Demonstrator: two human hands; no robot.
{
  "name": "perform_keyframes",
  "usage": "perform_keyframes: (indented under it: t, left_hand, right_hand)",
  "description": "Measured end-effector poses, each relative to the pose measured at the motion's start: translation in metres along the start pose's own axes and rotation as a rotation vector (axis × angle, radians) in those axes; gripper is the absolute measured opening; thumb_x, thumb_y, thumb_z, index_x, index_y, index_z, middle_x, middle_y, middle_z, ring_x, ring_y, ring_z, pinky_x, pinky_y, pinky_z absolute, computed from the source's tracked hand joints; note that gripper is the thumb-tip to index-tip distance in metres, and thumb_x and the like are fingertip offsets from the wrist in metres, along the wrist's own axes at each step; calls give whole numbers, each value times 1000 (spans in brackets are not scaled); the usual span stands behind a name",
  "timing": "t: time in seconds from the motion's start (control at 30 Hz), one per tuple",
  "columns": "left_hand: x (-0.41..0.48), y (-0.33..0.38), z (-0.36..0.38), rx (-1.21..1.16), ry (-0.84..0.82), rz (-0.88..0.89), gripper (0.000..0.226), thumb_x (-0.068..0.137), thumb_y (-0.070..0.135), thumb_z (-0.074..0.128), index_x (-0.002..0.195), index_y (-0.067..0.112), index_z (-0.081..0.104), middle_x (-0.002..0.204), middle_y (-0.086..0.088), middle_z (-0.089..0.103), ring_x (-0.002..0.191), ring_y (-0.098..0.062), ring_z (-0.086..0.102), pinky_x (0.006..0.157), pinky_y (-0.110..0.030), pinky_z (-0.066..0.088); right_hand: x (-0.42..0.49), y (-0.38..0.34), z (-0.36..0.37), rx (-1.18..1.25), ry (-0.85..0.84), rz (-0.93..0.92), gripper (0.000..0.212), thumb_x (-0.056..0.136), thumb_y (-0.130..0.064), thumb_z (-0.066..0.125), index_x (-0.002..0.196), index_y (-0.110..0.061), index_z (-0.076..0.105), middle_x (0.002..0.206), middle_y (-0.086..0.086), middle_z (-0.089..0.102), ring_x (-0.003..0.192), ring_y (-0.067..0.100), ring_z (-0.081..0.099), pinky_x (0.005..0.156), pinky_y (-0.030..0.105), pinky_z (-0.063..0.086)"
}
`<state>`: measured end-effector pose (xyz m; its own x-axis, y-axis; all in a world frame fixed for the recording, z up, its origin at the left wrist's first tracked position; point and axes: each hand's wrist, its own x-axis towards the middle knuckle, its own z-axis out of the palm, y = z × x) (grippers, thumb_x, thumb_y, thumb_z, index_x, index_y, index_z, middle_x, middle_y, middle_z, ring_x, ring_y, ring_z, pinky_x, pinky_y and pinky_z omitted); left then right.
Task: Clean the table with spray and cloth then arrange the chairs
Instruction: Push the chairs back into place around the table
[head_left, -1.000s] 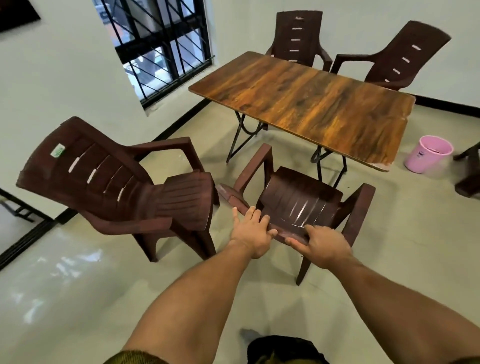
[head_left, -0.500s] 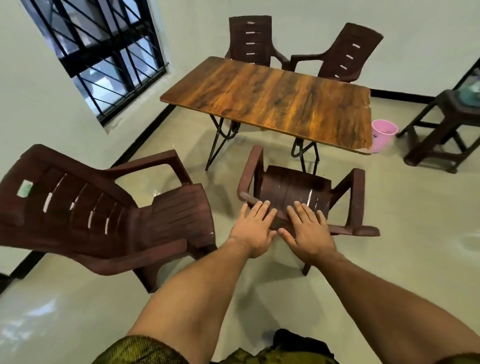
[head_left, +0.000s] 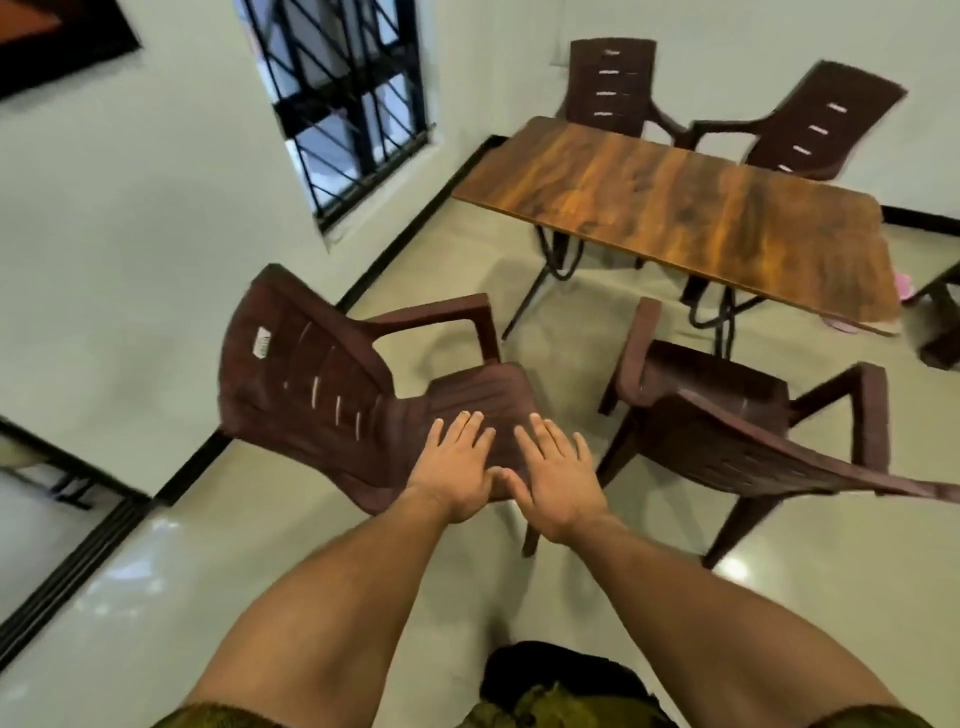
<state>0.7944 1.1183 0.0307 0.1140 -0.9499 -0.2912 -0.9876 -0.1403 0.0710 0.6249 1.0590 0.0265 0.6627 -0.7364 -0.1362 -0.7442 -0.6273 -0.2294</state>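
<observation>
Two dark brown plastic armchairs stand on the floor in front of me. The left chair (head_left: 311, 384) sits side-on, its back toward the wall on the left. My left hand (head_left: 460, 467) and my right hand (head_left: 558, 478) lie side by side over the near edge of its seat, fingers straight and spread, holding nothing. Whether they touch the seat I cannot tell. The right chair (head_left: 727, 415) faces the wooden table (head_left: 675, 218), its back toward me. No spray bottle or cloth is in view.
Two more brown chairs (head_left: 610, 83) (head_left: 815, 124) stand at the table's far side. A barred window (head_left: 348, 104) is in the left wall. A pink bucket (head_left: 904, 286) and a dark stool (head_left: 943, 322) sit past the table's right end.
Both hands have left the back of the chair at the table and moved left, over the seat of the side-on chair. The view has swung left with them.
</observation>
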Motion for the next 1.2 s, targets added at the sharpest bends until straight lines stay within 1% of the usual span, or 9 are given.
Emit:
perform_keyframes:
  t: [0.3,0.43,0.53,0.67,0.8,0.9,0.97,1.03,1.2]
  left_hand:
    - [-40,-218,-10,3,-29,-342,64,106,50,23,161,19,15,170,-5,5,156,-22,-4,126,-49,-2]
    - [-46,-292,-17,38,-83,-407,63,106,49,23,161,18,15,170,-4,5,157,-21,-3,126,-50,-1]
    - [-35,-338,-27,63,-97,-333,58,107,40,26,161,21,16,170,0,4,156,-17,-3,126,-49,-1]
    - [-14,-377,-37,142,-110,-201,59,104,30,31,161,20,19,170,-1,5,156,-17,-2,126,-51,2]
    - [9,-408,-41,170,-71,-84,52,106,33,27,156,18,31,169,-4,15,157,-18,1,126,-52,3]
    - [27,-426,-44,179,-36,2,51,107,35,22,149,15,43,163,-5,31,155,-19,12,126,-48,4]
    - [39,-435,-47,193,-41,68,50,107,36,22,143,15,50,156,-3,44,152,-18,23,126,-45,5]
    - [47,-444,-51,204,-57,124,49,108,35,23,138,14,54,148,-3,52,148,-19,31,126,-45,6]
    - [51,-451,-53,196,-72,197,48,108,35,24,130,15,61,140,-4,59,146,-20,34,126,-46,5]
  right_hand:
    - [134,-178,53,97,-71,-225,73,97,-65,11,159,-25,14,168,2,5,154,19,1,124,50,4]
    - [183,-250,60,206,-88,-277,72,99,-66,14,159,-26,14,168,2,5,154,19,1,124,49,2]
    - [217,-300,64,283,-131,-289,66,102,-59,18,159,-25,13,168,5,7,153,25,9,124,49,8]
    - [243,-340,70,443,-173,-219,59,106,-41,25,159,-19,12,166,12,16,145,31,33,116,46,32]
    - [258,-356,71,606,-157,-91,55,105,-42,27,156,-24,18,148,7,49,121,30,58,100,46,47]
    - [259,-365,66,628,-91,-38,45,104,-37,34,148,-26,32,135,3,59,112,25,61,94,42,50]
    - [260,-374,68,639,-63,37,34,101,-33,40,135,-27,43,124,0,63,106,25,63,87,41,51]
    - [260,-388,69,656,-40,131,32,96,-36,44,127,-30,46,116,-2,66,100,24,64,83,43,53]
    - [255,-435,85,464,-9,395,46,103,-38,32,146,-23,37,131,10,57,113,35,58,90,47,48]
